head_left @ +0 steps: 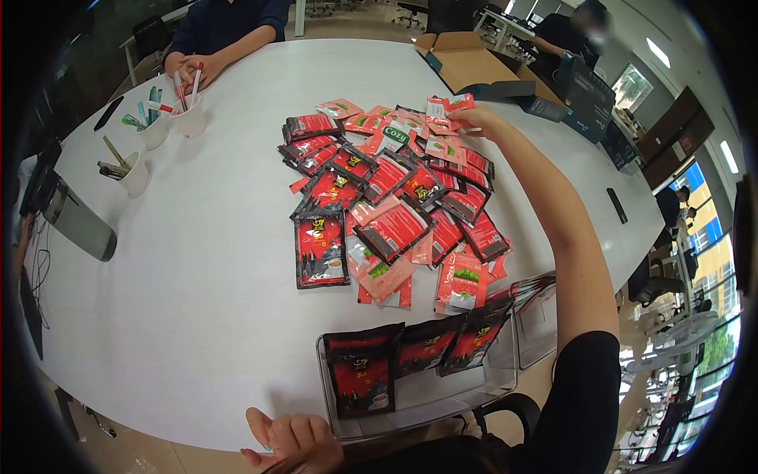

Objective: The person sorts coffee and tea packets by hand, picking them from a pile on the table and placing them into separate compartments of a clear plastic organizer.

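Note:
My right hand (479, 124) reaches to the far right of a heaped pile, its fingers closed on a small pink-and-red sachet (459, 102). Below it lie more pink sachets, among them a Cozy sachet (393, 136), and many red-and-black coffee sachets (321, 246). My left hand (294, 439) rests at the near table edge, loosely curled with thumb and index finger apart, and nothing shows in it. Beside it stands a clear plastic bin (430, 409) holding several upright coffee sachets (362, 379).
A second clear bin (537, 332) adjoins on the right, holding sachets. At left are pen cups (136, 178) and a grey bottle (83, 221). An open cardboard box (466, 63) lies at the back right. Another person's hands (192, 73) rest across the table (189, 316).

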Demonstrator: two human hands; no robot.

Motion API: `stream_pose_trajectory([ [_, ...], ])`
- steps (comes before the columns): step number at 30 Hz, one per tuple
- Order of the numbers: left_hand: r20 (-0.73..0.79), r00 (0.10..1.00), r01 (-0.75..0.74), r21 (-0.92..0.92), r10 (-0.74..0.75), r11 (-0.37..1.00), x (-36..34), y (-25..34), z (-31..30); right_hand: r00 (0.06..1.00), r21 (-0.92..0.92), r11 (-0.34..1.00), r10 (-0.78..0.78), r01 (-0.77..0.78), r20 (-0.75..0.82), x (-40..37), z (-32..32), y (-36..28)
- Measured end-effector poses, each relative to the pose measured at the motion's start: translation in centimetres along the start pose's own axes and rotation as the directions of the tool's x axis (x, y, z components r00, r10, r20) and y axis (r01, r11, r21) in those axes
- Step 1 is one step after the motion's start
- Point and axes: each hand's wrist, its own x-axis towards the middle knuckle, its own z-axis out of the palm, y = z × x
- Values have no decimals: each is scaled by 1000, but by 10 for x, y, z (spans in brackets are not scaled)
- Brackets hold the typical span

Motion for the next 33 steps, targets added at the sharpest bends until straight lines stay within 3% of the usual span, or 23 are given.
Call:
stream_pose_trajectory([
  [7,-36,999,38,75,-35,996,1,6,-1,990,-76,987,142,-141,10,7,16,-15],
  [10,-287,957,-12,116,46,993,-1,-3,17,989,-128,982,145,-139,40,12,14,-15],
  [13,-274,960,-38,92,62,995,-1,-5,15,998,-291,955,43,-55,-48,23,17,-11],
  [16,-110,992,64,70,-56,995,-4,4,0,999,-432,902,-24,5,-39,35,17,-12],
  [19,-7,1000,15,35,-14,999,1,3,-1,1000,-444,896,14,-1,25,34,19,-20],
  [22,-8,1000,3,47,-2,999,-1,3,-4,1000,-480,877,4,-4,-1,11,28,-30],
  [25,-24,999,-20,74,22,997,0,0,-1,991,-523,849,-124,75,-59,22,30,-22],
  [28,-15,999,45,123,-44,991,1,5,-1,940,-773,622,-323,125,-108,16,34,-23],
  [31,-3,1000,30,147,-30,989,2,4,1,840,-846,497,-530,193,-120,4,40,-19],
  [33,0,999,36,147,-36,989,3,4,0,879,-665,703,-454,252,-148,-4,37,-21],
])
